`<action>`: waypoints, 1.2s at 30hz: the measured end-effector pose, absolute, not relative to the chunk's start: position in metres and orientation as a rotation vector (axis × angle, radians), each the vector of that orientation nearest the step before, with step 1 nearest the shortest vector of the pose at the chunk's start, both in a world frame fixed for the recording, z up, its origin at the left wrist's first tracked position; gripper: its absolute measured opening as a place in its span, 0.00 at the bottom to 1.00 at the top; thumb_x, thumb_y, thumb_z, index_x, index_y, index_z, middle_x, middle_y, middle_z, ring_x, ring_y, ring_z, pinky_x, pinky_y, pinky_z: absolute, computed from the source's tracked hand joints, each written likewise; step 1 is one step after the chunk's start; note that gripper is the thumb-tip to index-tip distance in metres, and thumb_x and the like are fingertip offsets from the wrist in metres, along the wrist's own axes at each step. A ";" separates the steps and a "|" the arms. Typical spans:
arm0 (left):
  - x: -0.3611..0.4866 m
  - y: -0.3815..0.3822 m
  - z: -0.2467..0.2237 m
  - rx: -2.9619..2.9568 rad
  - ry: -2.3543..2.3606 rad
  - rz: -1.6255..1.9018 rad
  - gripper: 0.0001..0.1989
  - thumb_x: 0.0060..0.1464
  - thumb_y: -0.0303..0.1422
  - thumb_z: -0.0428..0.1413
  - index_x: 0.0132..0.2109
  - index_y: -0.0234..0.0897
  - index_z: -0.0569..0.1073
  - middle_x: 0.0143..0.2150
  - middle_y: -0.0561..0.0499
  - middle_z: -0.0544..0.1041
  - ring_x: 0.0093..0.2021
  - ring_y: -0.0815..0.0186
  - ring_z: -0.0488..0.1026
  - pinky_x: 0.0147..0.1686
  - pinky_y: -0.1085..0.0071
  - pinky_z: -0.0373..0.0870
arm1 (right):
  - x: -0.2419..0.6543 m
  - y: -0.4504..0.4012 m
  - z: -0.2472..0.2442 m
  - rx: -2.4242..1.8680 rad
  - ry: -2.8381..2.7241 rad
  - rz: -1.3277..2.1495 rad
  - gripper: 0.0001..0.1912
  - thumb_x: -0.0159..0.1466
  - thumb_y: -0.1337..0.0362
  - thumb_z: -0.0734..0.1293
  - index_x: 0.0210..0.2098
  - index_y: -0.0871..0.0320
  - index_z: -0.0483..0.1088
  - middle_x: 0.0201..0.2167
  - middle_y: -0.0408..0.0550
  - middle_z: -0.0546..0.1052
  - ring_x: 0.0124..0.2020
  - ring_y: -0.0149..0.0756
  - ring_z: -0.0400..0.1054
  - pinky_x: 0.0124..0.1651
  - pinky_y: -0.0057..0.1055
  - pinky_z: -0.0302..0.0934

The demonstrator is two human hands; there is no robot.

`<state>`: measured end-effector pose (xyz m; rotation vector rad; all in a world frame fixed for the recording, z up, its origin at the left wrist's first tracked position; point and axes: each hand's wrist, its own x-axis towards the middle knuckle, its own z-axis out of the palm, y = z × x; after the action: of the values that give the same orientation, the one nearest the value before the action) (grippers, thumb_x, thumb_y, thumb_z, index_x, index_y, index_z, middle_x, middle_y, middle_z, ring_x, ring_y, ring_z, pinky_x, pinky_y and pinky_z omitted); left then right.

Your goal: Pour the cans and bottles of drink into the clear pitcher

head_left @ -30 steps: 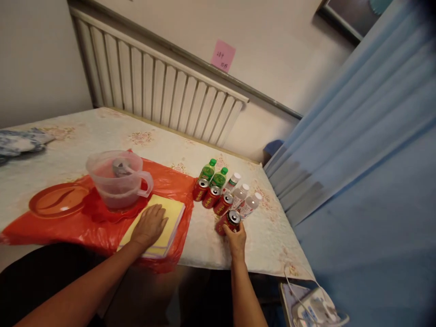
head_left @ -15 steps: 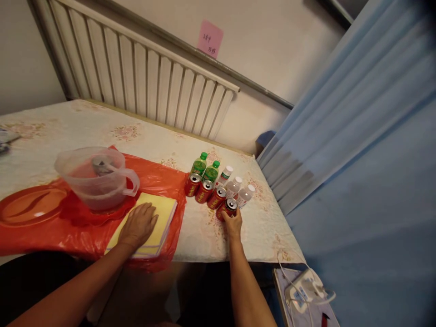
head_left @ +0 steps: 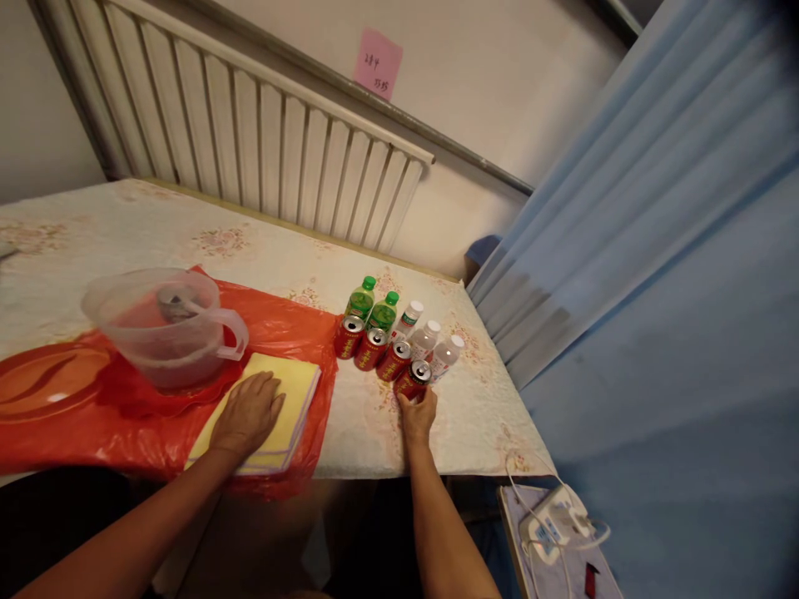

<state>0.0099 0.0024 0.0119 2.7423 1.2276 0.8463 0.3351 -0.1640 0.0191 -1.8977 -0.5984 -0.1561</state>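
Observation:
My left hand (head_left: pixel 248 413) lies flat, fingers stretched out, on a folded yellow cloth (head_left: pixel 298 383) with pale purple edging. Several red drink cans stand in a slanting row at the right. At the near end is the closest red can (head_left: pixel 409 383); the thumb and fingers of my right hand (head_left: pixel 418 416) are apart at its near, lower side. Whether they still touch it is hard to see. Behind the cans stand two green-capped bottles (head_left: pixel 383 314) and several white-capped bottles (head_left: pixel 424 339).
A clear plastic jug (head_left: pixel 168 358) with a can (head_left: pixel 178 304) showing in it stands on a red plastic bag (head_left: pixel 275 320). An orange lid (head_left: pixel 53 378) lies beside it. At the right are a blue curtain (head_left: pixel 655 333) and a power strip with cables (head_left: pixel 553 524).
My right hand has loosened from around the nearest can and drawn slightly back toward me. The can stays in the row. My left hand stays on the cloth; the view shifts slightly.

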 end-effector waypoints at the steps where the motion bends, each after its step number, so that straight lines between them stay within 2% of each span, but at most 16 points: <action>1: 0.010 0.003 0.012 2.745 1.225 0.848 0.21 0.65 0.40 0.45 0.52 0.31 0.75 0.58 0.34 0.75 0.60 0.46 0.69 0.62 0.49 0.63 | 0.337 -0.163 0.018 -1.897 -0.592 -0.160 0.30 0.47 0.56 0.75 0.46 0.64 0.73 0.44 0.61 0.78 0.44 0.50 0.72 0.47 0.41 0.66; 7: 0.009 0.002 0.012 2.740 1.228 0.846 0.21 0.65 0.40 0.45 0.53 0.32 0.75 0.58 0.35 0.75 0.61 0.47 0.69 0.62 0.49 0.64 | 0.345 -0.161 0.013 -1.893 -0.566 -0.164 0.30 0.47 0.55 0.74 0.46 0.65 0.73 0.42 0.60 0.78 0.42 0.49 0.71 0.47 0.40 0.65; 13: 0.010 0.002 0.011 2.741 1.232 0.841 0.22 0.65 0.40 0.45 0.53 0.31 0.75 0.59 0.33 0.75 0.61 0.45 0.69 0.61 0.48 0.64 | 0.347 -0.158 0.009 -1.859 -0.532 -0.138 0.28 0.50 0.56 0.72 0.48 0.62 0.72 0.43 0.57 0.79 0.41 0.45 0.73 0.45 0.37 0.66; 18: 0.010 0.003 0.011 2.735 1.220 0.863 0.22 0.65 0.40 0.45 0.53 0.31 0.75 0.58 0.33 0.75 0.60 0.46 0.69 0.61 0.48 0.64 | 0.348 -0.156 0.005 -1.865 -0.472 -0.117 0.23 0.50 0.55 0.73 0.42 0.60 0.71 0.37 0.52 0.79 0.34 0.41 0.72 0.39 0.34 0.66; 24: 0.010 0.002 0.012 2.737 1.221 0.846 0.21 0.65 0.40 0.45 0.52 0.31 0.75 0.58 0.34 0.75 0.60 0.45 0.69 0.61 0.48 0.64 | 0.351 -0.155 0.004 -1.893 -0.465 -0.143 0.19 0.50 0.55 0.73 0.36 0.58 0.69 0.35 0.50 0.77 0.33 0.40 0.70 0.39 0.34 0.64; 36: 0.010 0.002 0.012 2.729 1.221 0.856 0.21 0.65 0.40 0.45 0.52 0.31 0.75 0.58 0.33 0.75 0.60 0.45 0.70 0.60 0.47 0.65 | 0.348 -0.156 0.009 -1.905 -0.467 -0.140 0.18 0.51 0.55 0.74 0.36 0.57 0.69 0.32 0.47 0.76 0.31 0.38 0.68 0.36 0.32 0.63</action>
<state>0.0095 0.0024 0.0116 2.7287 1.2210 0.8559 0.3477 -0.1560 0.0089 -1.9052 -0.4674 -0.1399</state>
